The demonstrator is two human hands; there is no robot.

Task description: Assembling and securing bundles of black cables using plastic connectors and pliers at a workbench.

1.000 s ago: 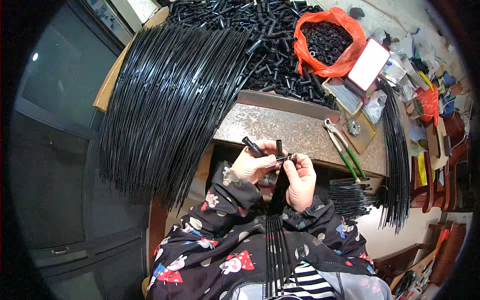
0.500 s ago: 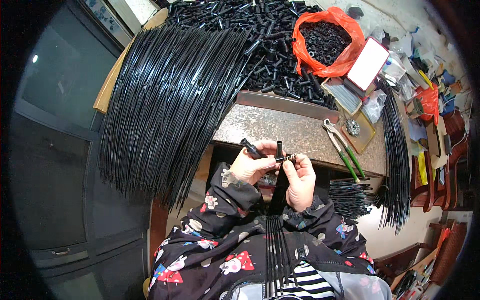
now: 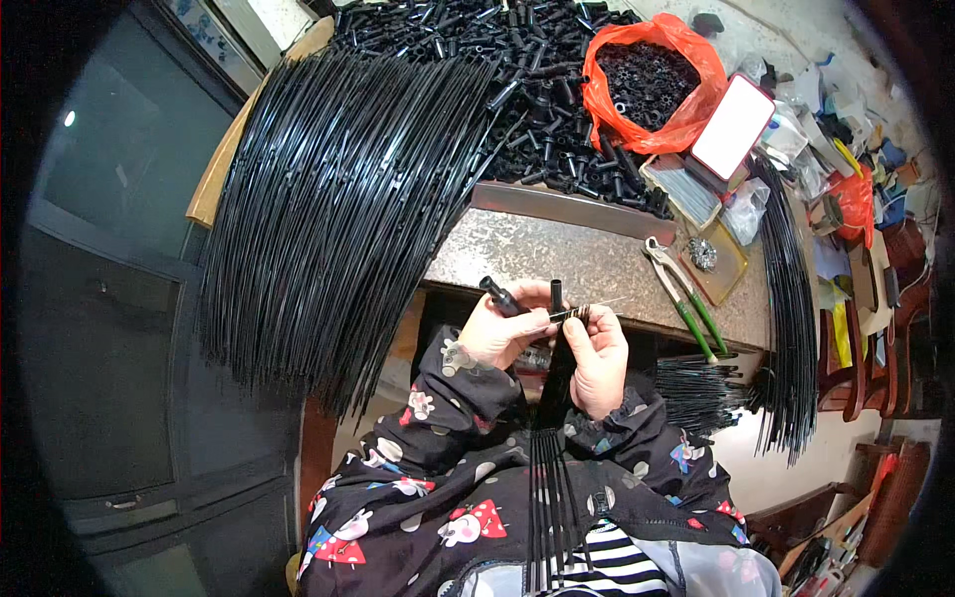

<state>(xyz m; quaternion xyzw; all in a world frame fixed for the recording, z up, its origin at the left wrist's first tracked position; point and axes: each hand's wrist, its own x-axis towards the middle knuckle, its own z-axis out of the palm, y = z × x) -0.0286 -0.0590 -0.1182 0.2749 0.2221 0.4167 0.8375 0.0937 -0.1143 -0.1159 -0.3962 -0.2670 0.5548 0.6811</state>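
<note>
Just off the table's front edge, my left hand (image 3: 497,336) is closed round a black plastic tube (image 3: 499,297) that sticks up past its thumb. A second short black tube (image 3: 556,295) stands upright by its fingertips. My right hand (image 3: 599,363) is closed in a pinch on a thin metal wire (image 3: 609,302), whose free end points to the right. Between the two hands, the wire passes through the looped ends of several dark strands. Long thin black strips (image 3: 547,497) hang below the hands onto my lap. The hands partly hide how the strands and strips join.
A wide bundle of black rods (image 3: 328,209) drapes over the table's left side. Behind lie heaped black tubes (image 3: 557,109) and an orange bag (image 3: 711,85) of small black parts. Green-handled pincers (image 3: 684,298), a phone-like screen (image 3: 732,127) and more black rods (image 3: 786,328) are on the right.
My right thumb and fingers have shifted slightly along the wire and strands. My left hand and the tubes stay almost where they were.
</note>
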